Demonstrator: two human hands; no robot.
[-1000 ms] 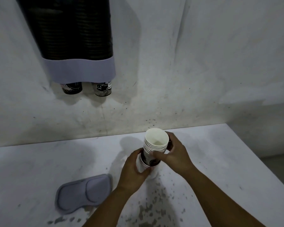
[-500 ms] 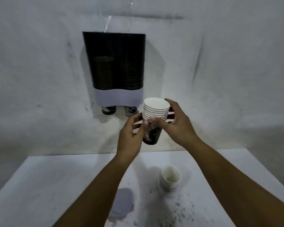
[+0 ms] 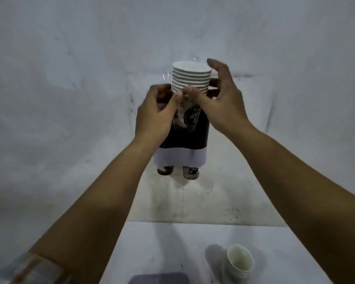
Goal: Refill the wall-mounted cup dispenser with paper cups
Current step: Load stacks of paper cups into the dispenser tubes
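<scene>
A stack of nested paper cups (image 3: pixel 191 78), white rims up and dark printed sides, is held high in front of the wall-mounted dispenser (image 3: pixel 184 140). My left hand (image 3: pixel 156 115) pinches the stack from the left and my right hand (image 3: pixel 221 101) grips it from the right. The dispenser has a dark body, a pale band at the bottom and two cup bases (image 3: pixel 177 171) poking out below. Its top is hidden behind the stack and my hands.
A white table (image 3: pixel 162 249) stands against the grey wall below the dispenser. Another short stack of paper cups (image 3: pixel 239 263) stands on it at the right. A grey lid (image 3: pixel 158 279) lies at the table's near edge.
Both hands lifted the cup stack off the table and raised it up in front of the dispenser's upper part. A few cups stayed behind on the table.
</scene>
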